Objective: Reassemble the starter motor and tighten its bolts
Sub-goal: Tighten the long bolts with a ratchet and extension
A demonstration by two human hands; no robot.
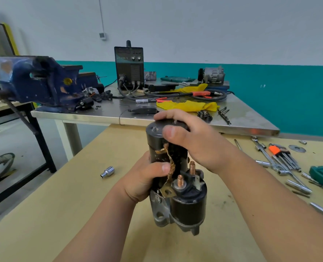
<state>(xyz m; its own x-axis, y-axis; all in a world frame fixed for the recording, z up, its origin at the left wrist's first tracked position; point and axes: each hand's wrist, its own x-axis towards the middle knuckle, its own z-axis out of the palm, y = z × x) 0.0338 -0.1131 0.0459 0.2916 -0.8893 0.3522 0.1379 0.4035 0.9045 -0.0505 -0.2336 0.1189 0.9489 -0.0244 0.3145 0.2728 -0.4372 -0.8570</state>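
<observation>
Here the left hand (147, 178) grips the starter motor (175, 178) body while the right hand (192, 140) clasps its top end.

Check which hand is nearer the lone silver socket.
Left. Left hand grips the black starter motor beside the lone silver socket; right hand holds the motor's top, farther off.
</observation>
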